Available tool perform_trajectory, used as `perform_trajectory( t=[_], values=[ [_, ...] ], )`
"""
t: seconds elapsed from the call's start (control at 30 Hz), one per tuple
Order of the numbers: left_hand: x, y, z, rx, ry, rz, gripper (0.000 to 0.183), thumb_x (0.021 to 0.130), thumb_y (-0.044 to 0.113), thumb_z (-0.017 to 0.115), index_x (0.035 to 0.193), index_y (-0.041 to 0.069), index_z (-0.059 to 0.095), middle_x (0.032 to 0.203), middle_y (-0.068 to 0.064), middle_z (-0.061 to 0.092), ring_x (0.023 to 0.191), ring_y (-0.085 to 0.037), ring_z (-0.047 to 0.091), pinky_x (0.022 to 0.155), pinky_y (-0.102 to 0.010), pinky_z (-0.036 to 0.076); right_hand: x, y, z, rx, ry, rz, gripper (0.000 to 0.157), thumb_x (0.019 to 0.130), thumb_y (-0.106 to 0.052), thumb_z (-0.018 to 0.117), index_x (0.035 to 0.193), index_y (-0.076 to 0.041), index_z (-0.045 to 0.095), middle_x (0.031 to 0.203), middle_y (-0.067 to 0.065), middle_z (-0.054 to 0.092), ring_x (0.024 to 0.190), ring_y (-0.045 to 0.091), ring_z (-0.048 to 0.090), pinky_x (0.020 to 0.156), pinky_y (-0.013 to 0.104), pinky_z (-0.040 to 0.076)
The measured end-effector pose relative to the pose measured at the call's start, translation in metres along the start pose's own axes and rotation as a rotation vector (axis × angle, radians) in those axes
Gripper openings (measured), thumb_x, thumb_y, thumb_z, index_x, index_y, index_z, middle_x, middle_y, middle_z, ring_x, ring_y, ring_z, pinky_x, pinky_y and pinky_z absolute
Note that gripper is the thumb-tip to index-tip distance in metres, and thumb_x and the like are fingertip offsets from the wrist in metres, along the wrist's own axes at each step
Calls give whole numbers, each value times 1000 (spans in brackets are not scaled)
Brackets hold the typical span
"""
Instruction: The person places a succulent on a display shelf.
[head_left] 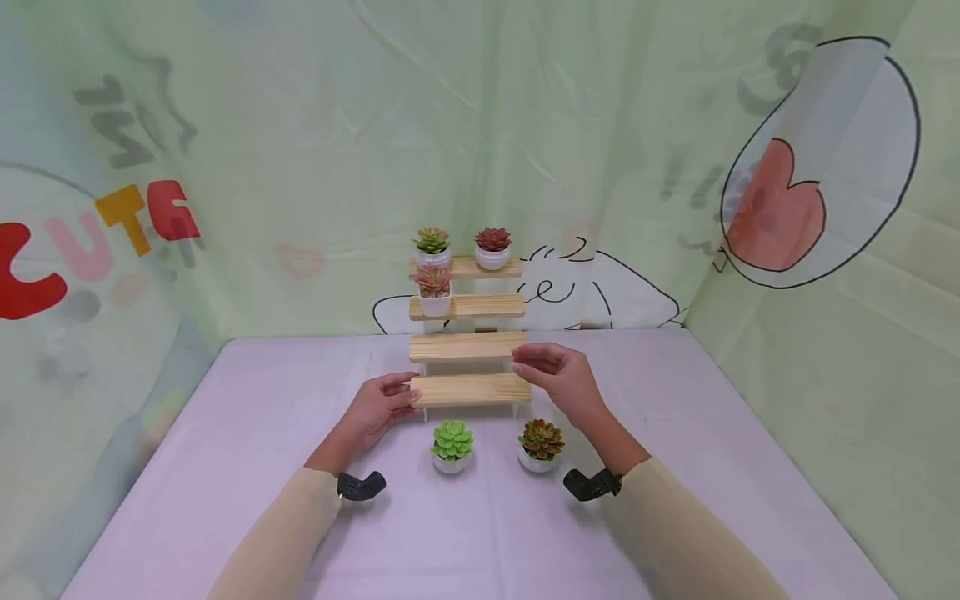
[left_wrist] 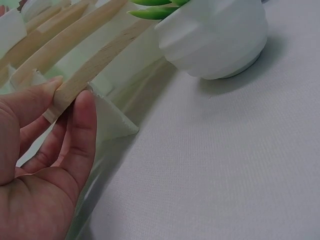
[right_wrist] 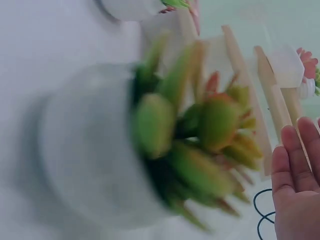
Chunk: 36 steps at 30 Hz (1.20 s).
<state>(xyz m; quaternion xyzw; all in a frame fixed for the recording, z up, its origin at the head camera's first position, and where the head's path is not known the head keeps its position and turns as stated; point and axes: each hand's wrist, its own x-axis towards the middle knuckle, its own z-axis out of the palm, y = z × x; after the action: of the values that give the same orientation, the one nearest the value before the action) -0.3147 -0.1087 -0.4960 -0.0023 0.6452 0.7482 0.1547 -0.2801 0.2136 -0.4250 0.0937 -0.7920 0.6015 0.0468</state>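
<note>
A tiered plant stand with several pale wooden boards stands at the middle of the table. My left hand [head_left: 380,408] pinches the left end of its lowest board [head_left: 472,389], the thumb on top and fingers beneath, as the left wrist view shows at the board's end [left_wrist: 70,95]. Beside the right end of the board above [head_left: 467,346], my right hand [head_left: 564,382] is raised with its fingers extended; the right wrist view shows nothing in its visible fingers [right_wrist: 292,162]. Whether its fingertips touch the stand I cannot tell.
In front of the stand sit a bright green succulent [head_left: 452,442] and a brownish-red one [head_left: 541,442], in white pots. A green succulent [head_left: 432,243] and a dark red one [head_left: 492,245] occupy the top board. A pink succulent [head_left: 434,290] stands one board lower. Printed curtains [head_left: 337,150] enclose the table.
</note>
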Motion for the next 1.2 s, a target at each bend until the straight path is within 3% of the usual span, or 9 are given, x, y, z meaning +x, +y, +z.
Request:
perform_trajectory(
  t=[0.3, 0.53, 0.63, 0.73, 0.97, 1.2],
  values=[
    [0, 2, 1, -6, -12, 0, 52, 96, -3, 67, 146, -4, 51, 105, -7, 62, 91, -16, 69, 83, -30, 66, -29, 14, -9, -12, -96, 12, 43, 89, -22, 81, 128, -6, 69, 133, 20, 67, 122, 31, 66, 92, 15, 58],
    [0, 3, 2, -9, -17, -3, 52, 96, -1, 67, 146, -3, 52, 107, -8, 64, 93, -18, 70, 83, -31, 66, -49, 27, -13, 2, -168, 35, 49, 88, -14, 82, 132, -3, 65, 138, 20, 64, 132, 40, 58, 110, 30, 54],
    [-1, 3, 1, -12, -15, -5, 52, 96, -1, 67, 146, -3, 51, 108, -9, 64, 93, -17, 70, 84, -31, 66, -56, 33, -14, 11, -205, 51, 57, 86, -14, 84, 135, 1, 61, 140, 25, 60, 130, 43, 57, 106, 26, 56],
    [-1, 2, 1, -8, -14, -5, 53, 97, -1, 67, 147, -3, 51, 108, -9, 63, 93, -17, 70, 84, -31, 66, -64, 39, -14, -14, -212, 71, 63, 82, -17, 87, 137, 0, 59, 141, 24, 59, 128, 38, 59, 100, 14, 53],
    [-1, 1, 0, -11, -17, -6, 52, 97, -2, 66, 146, -3, 51, 106, -7, 64, 92, -16, 70, 84, -31, 66, -75, 51, -17, -69, -225, 105, 77, 79, -19, 90, 145, -5, 53, 148, 15, 56, 137, 34, 52, 119, 48, 44],
    [-1, 1, 0, -10, -23, 0, 52, 97, -2, 66, 147, -4, 50, 104, -6, 65, 91, -16, 70, 84, -30, 66, -81, 55, -21, -43, -233, 144, 85, 76, -15, 92, 148, -3, 48, 152, 16, 51, 141, 35, 48, 118, 40, 46]
  ],
)
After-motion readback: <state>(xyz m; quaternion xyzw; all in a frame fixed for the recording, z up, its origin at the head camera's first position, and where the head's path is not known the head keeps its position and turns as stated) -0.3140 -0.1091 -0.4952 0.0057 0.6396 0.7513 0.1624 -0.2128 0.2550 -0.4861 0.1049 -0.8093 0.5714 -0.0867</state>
